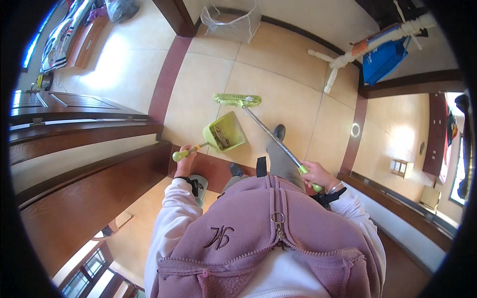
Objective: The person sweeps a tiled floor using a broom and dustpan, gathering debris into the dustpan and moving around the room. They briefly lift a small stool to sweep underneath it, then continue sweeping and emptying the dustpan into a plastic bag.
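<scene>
My left hand [184, 160] is closed round the green-ended handle of a light green dustpan [235, 130]. Brownish debris [220, 137] lies inside the pan, which is low over or on the tiles; I cannot tell which. In my right hand [318, 175], closed on the green grip, is a broom [268, 130] with a metal pole. Its wide green head [236, 100] rests on the floor just beyond the dustpan, apart from it.
A doorway with a brown wooden door [89, 107] is on the left. At the far side stands a clear plastic bag [238, 25]. A white coat stand [343, 59] with a blue bag [385, 62] is at the far right. A grey bin [199, 186] stands by my left forearm.
</scene>
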Demonstrator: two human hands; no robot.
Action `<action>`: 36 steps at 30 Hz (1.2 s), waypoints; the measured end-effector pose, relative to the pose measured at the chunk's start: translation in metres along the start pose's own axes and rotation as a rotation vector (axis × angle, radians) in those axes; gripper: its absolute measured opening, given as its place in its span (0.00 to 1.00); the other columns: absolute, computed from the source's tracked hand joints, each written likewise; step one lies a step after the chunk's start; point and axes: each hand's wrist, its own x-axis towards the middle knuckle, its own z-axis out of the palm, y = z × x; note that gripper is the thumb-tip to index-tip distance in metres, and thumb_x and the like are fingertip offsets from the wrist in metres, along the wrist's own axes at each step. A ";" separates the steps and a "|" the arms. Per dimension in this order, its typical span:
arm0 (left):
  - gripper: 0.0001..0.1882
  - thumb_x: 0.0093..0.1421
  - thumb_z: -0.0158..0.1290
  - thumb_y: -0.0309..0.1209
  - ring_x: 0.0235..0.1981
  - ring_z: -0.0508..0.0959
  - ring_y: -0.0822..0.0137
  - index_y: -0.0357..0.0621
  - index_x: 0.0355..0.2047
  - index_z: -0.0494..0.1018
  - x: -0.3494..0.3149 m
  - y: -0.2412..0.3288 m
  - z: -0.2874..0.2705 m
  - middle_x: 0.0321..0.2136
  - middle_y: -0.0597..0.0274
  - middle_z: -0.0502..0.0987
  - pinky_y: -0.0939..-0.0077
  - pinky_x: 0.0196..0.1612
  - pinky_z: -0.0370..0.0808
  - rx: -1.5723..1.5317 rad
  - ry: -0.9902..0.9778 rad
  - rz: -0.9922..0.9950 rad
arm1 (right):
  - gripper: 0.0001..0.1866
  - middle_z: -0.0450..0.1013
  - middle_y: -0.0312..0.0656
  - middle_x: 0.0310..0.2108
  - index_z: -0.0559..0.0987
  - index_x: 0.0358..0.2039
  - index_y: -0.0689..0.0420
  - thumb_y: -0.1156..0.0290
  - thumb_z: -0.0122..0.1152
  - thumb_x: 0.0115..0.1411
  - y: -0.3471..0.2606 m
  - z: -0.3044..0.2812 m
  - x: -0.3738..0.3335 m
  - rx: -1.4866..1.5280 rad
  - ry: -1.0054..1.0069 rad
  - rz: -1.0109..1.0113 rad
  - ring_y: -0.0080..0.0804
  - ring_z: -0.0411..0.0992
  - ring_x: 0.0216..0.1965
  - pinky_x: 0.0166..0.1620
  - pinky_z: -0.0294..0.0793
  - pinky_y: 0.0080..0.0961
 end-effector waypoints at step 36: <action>0.18 0.44 0.46 0.34 0.37 0.70 0.50 0.39 0.36 0.67 0.439 0.340 0.286 0.33 0.46 0.71 0.64 0.39 0.67 0.638 -0.247 0.160 | 0.21 0.60 0.35 0.13 0.64 0.43 0.64 0.79 0.48 0.45 -0.298 -0.385 0.269 0.064 0.512 0.080 0.21 0.60 0.09 0.12 0.58 0.15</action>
